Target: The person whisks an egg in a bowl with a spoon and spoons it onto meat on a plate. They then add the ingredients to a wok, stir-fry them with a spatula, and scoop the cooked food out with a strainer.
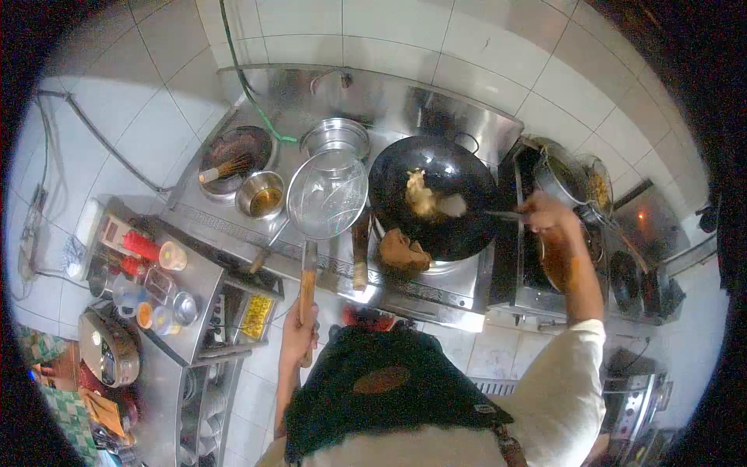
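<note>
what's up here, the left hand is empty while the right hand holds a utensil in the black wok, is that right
Not quite: the left hand isn't empty; the head view shows it gripping a wooden handle. The right hand does hold a utensil in the black wok.

Right hand [541, 212]: fingers curled closed, set farther forward than the left hand [298, 331]; bare right forearm [580, 284] runs back from it. Left hand: fingers wrapped closed, left forearm [287, 385] directly behind it.
</note>
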Demonstrator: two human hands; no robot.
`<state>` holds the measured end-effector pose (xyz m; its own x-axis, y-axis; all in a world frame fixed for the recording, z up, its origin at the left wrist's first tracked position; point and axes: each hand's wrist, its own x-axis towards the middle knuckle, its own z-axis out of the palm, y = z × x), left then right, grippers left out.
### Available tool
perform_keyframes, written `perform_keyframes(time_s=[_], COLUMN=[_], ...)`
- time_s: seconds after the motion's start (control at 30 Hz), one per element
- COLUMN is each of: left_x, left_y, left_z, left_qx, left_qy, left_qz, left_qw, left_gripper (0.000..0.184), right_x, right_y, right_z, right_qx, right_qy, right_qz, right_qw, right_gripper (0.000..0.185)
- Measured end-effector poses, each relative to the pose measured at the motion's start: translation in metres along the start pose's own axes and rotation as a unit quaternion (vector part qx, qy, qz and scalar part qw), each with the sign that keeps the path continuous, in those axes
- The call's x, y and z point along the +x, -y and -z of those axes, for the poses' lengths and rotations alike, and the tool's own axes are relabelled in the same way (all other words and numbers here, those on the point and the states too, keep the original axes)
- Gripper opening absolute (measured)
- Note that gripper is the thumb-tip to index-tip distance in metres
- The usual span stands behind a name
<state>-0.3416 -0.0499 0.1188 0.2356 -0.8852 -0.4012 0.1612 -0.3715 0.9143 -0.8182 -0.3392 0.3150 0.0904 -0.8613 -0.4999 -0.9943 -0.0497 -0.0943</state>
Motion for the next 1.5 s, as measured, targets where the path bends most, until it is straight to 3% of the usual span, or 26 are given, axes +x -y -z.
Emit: perform_keyframes(time_s=[0.2, 0.27, 0.37, 0.43, 0.47, 0.53, 0.6, 0.7, 0.77, 0.87, 1.07, 1.2, 1.27, 1.33, 1.37, 1.4, 1.43, 1.47, 1.5], left_x=[-0.003, -0.002, 0.002, 0.001, 0.001, -0.001, 0.000, 0.002, 0.003, 0.005, 0.009, 0.007, 0.007, 0.009, 0.010, 0.008, 0.007, 0.008, 0.009], left_y=[0.000, 0.001, 0.002, 0.000, -0.002, -0.008, -0.007, -0.003, -0.002, -0.003, -0.005, -0.008, -0.007, -0.003, -0.005, -0.006, -0.007, -0.006, -0.005], left_z=[0.000, 0.001, 0.001, -0.001, -0.001, 0.000, 0.001, 0.000, -0.001, -0.001, -0.006, -0.011, -0.012, -0.011, -0.011, -0.011, -0.011, -0.012, -0.012], left_qx=[-0.009, -0.008, -0.007, 0.026, 0.026, 0.028, 0.043, 0.045, 0.033, 0.040, 0.018, 0.023, 0.037, 0.023, 0.022, 0.027, 0.034, 0.034, 0.030], left_qy=[-0.010, -0.006, 0.005, -0.004, -0.004, 0.014, 0.007, 0.006, 0.009, 0.003, 0.014, 0.022, 0.030, 0.034, 0.034, 0.034, 0.034, 0.035, 0.036], left_qz=[-0.010, -0.014, -0.020, -0.013, -0.012, -0.006, -0.011, -0.014, -0.013, -0.007, -0.005, -0.010, -0.018, -0.010, -0.013, -0.013, -0.012, -0.011, -0.006], left_qw=[1.000, 1.000, 1.000, 1.000, 1.000, 1.000, 0.999, 0.999, 0.999, 0.999, 1.000, 0.999, 0.999, 0.999, 0.999, 0.999, 0.999, 0.999, 0.999], left_gripper=[0.029, 0.029, 0.027, 0.030, 0.030, 0.026, 0.023, 0.019, 0.018, 0.018, 0.021, 0.024, 0.025, 0.026, 0.026, 0.026, 0.027, 0.027, 0.028], right_x=[-0.007, 0.005, 0.050, 0.071, 0.065, 0.049, 0.046, 0.003, -0.013, -0.029, 0.000, 0.030, 0.067, 0.112, 0.090, 0.079, 0.070, 0.067, 0.067], right_y=[0.002, 0.010, 0.011, 0.014, 0.012, 0.011, -0.014, -0.011, -0.009, 0.010, 0.041, 0.069, 0.060, 0.029, 0.042, 0.051, 0.057, 0.061, 0.062], right_z=[-0.022, -0.054, -0.113, -0.139, -0.135, -0.119, -0.104, -0.059, -0.038, -0.019, -0.042, -0.108, -0.155, -0.207, -0.197, -0.185, -0.178, -0.175, -0.174], right_qx=[0.045, 0.170, 0.175, 0.141, 0.142, 0.399, 0.418, 0.388, 0.253, 0.147, 0.114, 0.128, 0.138, 0.071, 0.081, 0.080, 0.246, 0.400, 0.401], right_qy=[0.123, 0.115, 0.047, -0.096, -0.096, 0.009, 0.057, 0.097, 0.127, 0.149, 0.172, -0.010, -0.039, -0.251, -0.317, -0.317, -0.193, -0.061, -0.062], right_qz=[-0.010, -0.014, 0.025, 0.037, 0.037, -0.010, -0.027, -0.062, -0.049, 0.005, 0.047, 0.054, 0.033, 0.129, 0.208, 0.209, 0.139, 0.062, 0.059], right_qw=[0.991, 0.979, 0.983, 0.985, 0.985, 0.917, 0.906, 0.914, 0.958, 0.978, 0.977, 0.990, 0.989, 0.957, 0.922, 0.922, 0.940, 0.912, 0.912], right_gripper=[0.033, 0.033, 0.031, 0.031, 0.031, 0.029, 0.034, 0.038, 0.038, 0.037, 0.030, 0.028, 0.031, 0.036, 0.036, 0.036, 0.033, 0.031, 0.031])
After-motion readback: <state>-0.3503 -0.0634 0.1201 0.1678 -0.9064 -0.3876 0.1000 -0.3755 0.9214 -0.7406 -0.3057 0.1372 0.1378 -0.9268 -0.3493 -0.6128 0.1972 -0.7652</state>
